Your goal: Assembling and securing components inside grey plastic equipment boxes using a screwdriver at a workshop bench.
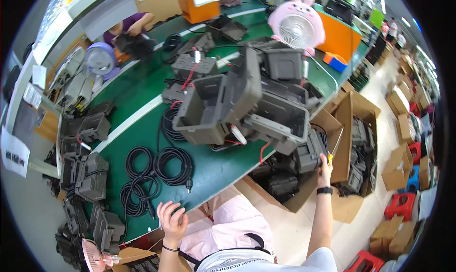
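My left hand (172, 219) hovers at the near edge of the green table, fingers spread and holding nothing. Coiled black cables (173, 165) lie on the table just beyond it. My right hand (325, 173) reaches over an open carton (304, 196) at the right of the table. Its fingers are closed on a slim tool with a yellow end (330, 158), whose exact kind is unclear. Against those fingertips is a dark grey plastic box (308, 151), inside the carton among others. Open grey plastic boxes (204, 110) are stacked on the table, with red wires and white connectors.
A second carton (351, 148) of grey boxes stands to the right. More grey boxes (92, 177) line the table's left side. A pink fan (295, 27) and orange bins (339, 37) stand at the back. Far left, another person (130, 27) works. Red stools (400, 205) stand at right.
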